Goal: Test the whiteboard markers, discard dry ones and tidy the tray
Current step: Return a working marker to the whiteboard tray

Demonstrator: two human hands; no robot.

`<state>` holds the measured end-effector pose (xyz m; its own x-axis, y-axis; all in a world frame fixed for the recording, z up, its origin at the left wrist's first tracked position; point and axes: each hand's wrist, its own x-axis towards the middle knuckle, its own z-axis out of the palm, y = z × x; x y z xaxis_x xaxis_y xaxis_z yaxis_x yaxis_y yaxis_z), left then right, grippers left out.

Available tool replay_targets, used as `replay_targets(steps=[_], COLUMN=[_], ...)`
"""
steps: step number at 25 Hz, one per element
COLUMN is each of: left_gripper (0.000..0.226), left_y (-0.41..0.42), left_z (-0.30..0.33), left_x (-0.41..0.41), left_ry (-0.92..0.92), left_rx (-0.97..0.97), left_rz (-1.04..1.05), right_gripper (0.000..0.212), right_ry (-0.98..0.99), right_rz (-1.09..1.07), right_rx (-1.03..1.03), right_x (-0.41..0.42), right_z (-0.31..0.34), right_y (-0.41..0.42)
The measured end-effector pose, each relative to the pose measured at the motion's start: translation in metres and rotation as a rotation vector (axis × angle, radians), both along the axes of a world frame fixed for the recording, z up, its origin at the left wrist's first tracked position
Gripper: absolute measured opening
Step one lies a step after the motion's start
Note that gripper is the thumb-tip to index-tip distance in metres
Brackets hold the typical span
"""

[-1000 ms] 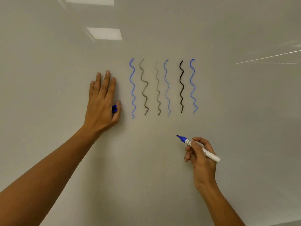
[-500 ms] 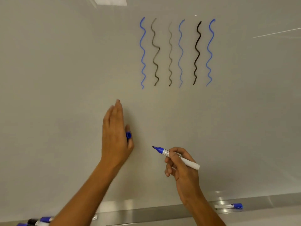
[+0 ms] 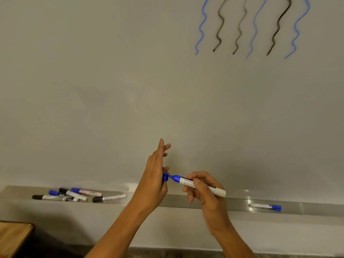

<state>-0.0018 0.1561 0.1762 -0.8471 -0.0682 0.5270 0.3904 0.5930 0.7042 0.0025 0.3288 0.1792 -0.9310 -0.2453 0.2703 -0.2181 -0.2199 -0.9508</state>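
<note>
At the far left a wooden surface (image 3: 13, 235) showed at the lower corner. Above it, on the left part of the metal tray (image 3: 176, 202), lay a loose cluster of markers (image 3: 68, 194), black-capped and blue-capped, some crossing one another; their labels were too blurred to read. The left hand (image 3: 154, 183) rose from the lower middle with the forearm angled up to the right, its upper fingers straight and spread toward the whiteboard (image 3: 111, 90), while the thumb and lower fingers pinched a blue cap (image 3: 165, 177). The cap's mouth met the blue tip of the marker (image 3: 197, 184). That marker lay nearly level in front of the tray's middle, its white barrel carrying small black print that could not be made out. The right hand (image 3: 206, 194) curled closed around the barrel, thumb and forefinger pinching it. Farther right, one blue-capped marker (image 3: 265, 206) lay alone in the tray. Above, six wavy lines (image 3: 251, 28), blue and black, marked the whiteboard.
</note>
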Motion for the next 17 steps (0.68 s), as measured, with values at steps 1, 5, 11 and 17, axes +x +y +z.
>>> replay_targets(steps=[1,5,11,17], left_gripper=[0.107,0.105,0.113,0.112], left_y=[-0.002,-0.011,-0.018,-0.02], left_z=[-0.003,-0.011,-0.021,-0.034], left_x=[0.003,0.012,0.022,0.034], left_ry=[-0.027,-0.099,-0.162,-0.202], left_rx=[-0.013,-0.023,0.026,0.082], left_rz=[-0.002,-0.019,-0.072,-0.126], right_gripper=[0.026,0.028,0.024,0.039], right_ry=[0.002,-0.015,-0.016,-0.124], right_rz=[0.003,0.029,0.104,0.14], right_rx=[0.02,0.088,0.215,0.237], right_x=[0.001,0.002,0.005,0.002], right_z=[-0.002,-0.008,-0.014,-0.024], right_y=[-0.001,-0.006,-0.015,-0.02])
